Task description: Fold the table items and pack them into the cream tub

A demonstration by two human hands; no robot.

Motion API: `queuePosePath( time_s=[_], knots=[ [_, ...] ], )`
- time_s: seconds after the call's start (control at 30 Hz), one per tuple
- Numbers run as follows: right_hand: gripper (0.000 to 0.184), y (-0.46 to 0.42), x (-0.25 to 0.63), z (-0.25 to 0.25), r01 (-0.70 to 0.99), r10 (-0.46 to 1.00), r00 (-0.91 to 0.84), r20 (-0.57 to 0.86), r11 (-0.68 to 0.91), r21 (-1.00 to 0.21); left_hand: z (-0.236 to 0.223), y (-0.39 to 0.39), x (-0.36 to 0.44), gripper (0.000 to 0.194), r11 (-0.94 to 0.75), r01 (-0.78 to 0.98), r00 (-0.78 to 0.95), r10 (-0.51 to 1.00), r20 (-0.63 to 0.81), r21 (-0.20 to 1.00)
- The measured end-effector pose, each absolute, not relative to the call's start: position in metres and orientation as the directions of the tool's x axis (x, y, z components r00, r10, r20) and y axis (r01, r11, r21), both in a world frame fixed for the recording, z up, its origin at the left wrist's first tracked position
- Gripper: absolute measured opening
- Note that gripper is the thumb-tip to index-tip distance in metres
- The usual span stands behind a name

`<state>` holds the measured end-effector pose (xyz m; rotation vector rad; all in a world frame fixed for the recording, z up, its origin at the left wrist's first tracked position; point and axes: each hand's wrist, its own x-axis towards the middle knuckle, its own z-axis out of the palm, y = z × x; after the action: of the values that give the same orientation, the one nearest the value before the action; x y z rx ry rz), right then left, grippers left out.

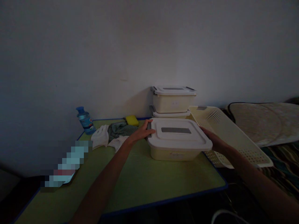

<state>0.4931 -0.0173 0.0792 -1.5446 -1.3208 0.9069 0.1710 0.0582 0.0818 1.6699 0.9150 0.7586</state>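
Observation:
A cream storage box [177, 154] with a white lid and a grey lid handle is on or just above the green table [140, 183], right of its middle. My left hand [143, 132] grips the box's left end at the grey latch, thumb and fingers closed around it. At the right end, my right hand [213, 141] holds the box from the side; its fingers are partly hidden behind the lid edge. The lid sits level on the box. Just behind it stand two similar lidded boxes, one stacked on the other, the upper storage box [174, 102] in full view.
A cream perforated basket [235, 137] lies tilted beyond the table's right edge. Toward the back left are a blue bottle [86, 121], white gloves [100, 137], a grey-green cloth [120, 129] and a yellow sponge [132, 120]. A blurred-out flat device [70, 166] lies at the left edge.

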Motion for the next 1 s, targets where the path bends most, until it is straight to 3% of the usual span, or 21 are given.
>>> queuePosePath(
  time_s=[0.17, 0.23, 0.4, 0.7, 1.0],
  knots=[
    [0.055, -0.018, 0.497, 0.092, 0.693, 0.907, 0.288, 0.307, 0.024, -0.720, 0.082, 0.058, 0.171, 0.056, -0.209, 0.245, 0.503, 0.862, 0.061, 0.947],
    [0.054, -0.018, 0.489, 0.099, 0.793, 0.895, 0.211, 0.393, 0.079, -0.604, 0.080, 0.058, 0.173, 0.056, -0.219, 0.254, 0.489, 0.869, 0.070, 0.942],
    [0.052, -0.016, 0.465, 0.102, 0.912, 0.947, -0.060, 0.316, 0.181, -0.369, 0.075, 0.056, 0.183, 0.057, -0.194, 0.241, 0.443, 0.894, 0.070, 0.951],
    [0.057, -0.016, 0.472, 0.098, 0.933, 0.961, -0.072, 0.268, 0.160, -0.321, 0.069, 0.061, 0.181, 0.072, -0.150, 0.093, 0.493, 0.866, 0.085, 0.984],
    [0.058, -0.016, 0.472, 0.097, 0.938, 0.956, -0.081, 0.282, 0.169, -0.302, 0.077, 0.057, 0.173, 0.083, -0.006, 0.056, 0.568, 0.822, -0.027, 0.998]
  ],
)
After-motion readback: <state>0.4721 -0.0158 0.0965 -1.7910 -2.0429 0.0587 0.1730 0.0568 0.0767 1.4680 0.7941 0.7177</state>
